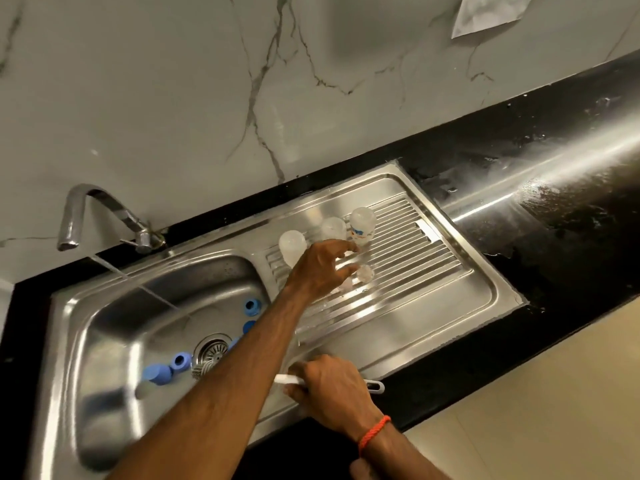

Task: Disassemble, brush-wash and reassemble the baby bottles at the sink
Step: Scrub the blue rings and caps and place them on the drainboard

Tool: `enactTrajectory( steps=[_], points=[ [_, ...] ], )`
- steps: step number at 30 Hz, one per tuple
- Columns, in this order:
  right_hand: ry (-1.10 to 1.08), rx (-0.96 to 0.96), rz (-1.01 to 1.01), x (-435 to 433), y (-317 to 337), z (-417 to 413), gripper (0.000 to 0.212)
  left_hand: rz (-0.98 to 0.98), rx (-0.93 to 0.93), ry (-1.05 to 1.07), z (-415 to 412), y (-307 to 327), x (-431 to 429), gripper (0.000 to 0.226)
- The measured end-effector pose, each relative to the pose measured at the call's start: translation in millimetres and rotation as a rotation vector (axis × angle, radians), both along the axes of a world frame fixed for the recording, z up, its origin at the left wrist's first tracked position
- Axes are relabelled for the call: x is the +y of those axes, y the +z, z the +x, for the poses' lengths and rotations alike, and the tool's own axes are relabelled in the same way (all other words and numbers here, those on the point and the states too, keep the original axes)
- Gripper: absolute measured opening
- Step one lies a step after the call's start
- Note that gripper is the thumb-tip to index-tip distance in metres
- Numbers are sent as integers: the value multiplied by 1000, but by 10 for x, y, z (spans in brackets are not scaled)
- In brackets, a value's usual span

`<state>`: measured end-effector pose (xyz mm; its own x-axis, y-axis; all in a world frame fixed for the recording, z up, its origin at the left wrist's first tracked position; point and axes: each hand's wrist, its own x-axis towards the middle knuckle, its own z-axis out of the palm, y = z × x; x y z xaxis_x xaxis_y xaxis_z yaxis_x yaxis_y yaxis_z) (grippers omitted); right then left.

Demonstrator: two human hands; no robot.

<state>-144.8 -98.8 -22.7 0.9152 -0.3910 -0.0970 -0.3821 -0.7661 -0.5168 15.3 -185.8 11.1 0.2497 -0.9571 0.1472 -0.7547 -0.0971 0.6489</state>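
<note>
The marble wall (173,98), pale grey with dark veins, fills the upper part of my view. Below it a glossy black counter (554,254) runs toward three o'clock, wet and glaring with light. Set into it is the brushed steel sink (104,341): a rounded basin at eight o'clock and a ribbed drainboard (433,289) at the centre. A curved chrome tap (104,209) at ten o'clock pours a thin stream into the basin.

My left hand (318,268) reaches out over the ribs with its fingers spread and straight, gripping nothing I can see. My right hand (329,389), at six o'clock on the sink's front rim, is clenched round the slim white brush handle (289,378).

Three clear plastic bottles (362,225) stand upside down on the drainboard at twelve o'clock of my left hand, their rounded bases up. Blue screw rings (252,306) and a blue cap (157,372) lie scattered in the basin around the drain. A small clear teat (364,273) sits on the ribs just beside my left fingertips. A twisted red thread (374,433) circles my right wrist.
</note>
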Motion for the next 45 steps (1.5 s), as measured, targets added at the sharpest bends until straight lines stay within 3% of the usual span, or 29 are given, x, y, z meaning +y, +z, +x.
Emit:
enactTrajectory(
  steps=[5, 10, 18, 26, 34, 39, 45],
  points=[
    [3, 14, -40, 133, 48, 138, 40, -134, -24, 112, 386, 232, 652, 24],
    [-43, 38, -228, 234, 234, 364, 33, -112, -75, 235, 902, 328, 1485, 19],
    [-138, 93, -181, 355, 463, 827, 35, -79, 1, 526, 1539, 173, 2545, 12],
    [-145, 60, -221, 527, 458, 1379, 32, -30, 119, 660, 1990, -157, 3009, 7],
    [-167, 152, -242, 661, 265, 1757, 32, 45, 223, 710, 2277, -629, 3120, 6],
    [-217, 180, -188, 708, 230, 1886, 32, 217, 185, 732, 2396, -973, 3142, 6],
    [-292, 170, -136, 693, 98, 1929, 29, 606, 83, 592, 2439, -1286, 3107, 34]
  ],
)
